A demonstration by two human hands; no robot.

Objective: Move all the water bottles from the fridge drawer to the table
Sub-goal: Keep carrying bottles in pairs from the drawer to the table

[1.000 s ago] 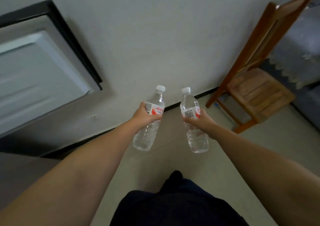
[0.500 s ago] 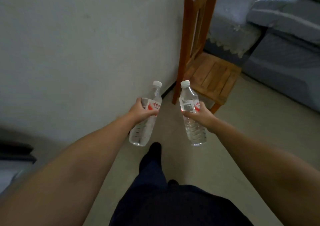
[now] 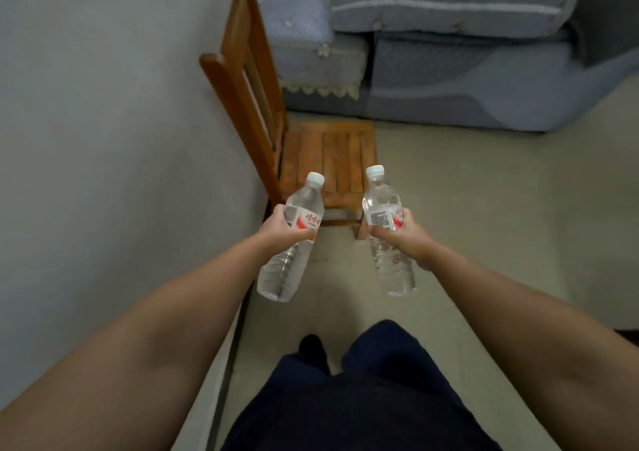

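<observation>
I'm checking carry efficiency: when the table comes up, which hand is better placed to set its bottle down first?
Neither, by this frame. The left hand grips the left bottle and the right hand grips the right bottle at similar height. No table is in view, only a wooden chair ahead.

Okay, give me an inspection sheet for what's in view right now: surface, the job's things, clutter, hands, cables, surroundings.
Surface: beige floor; no table seen.
Job's things: two capped clear water bottles with red-and-white labels, left bottle and right bottle, both held in the air, apart from each other.
Clutter: nothing seen.
Hands: left hand grips the left bottle at its label; right hand grips the right bottle the same way.
Cables: nothing seen.
Surroundings: wooden chair against the grey wall; grey sofa beyond it.
</observation>
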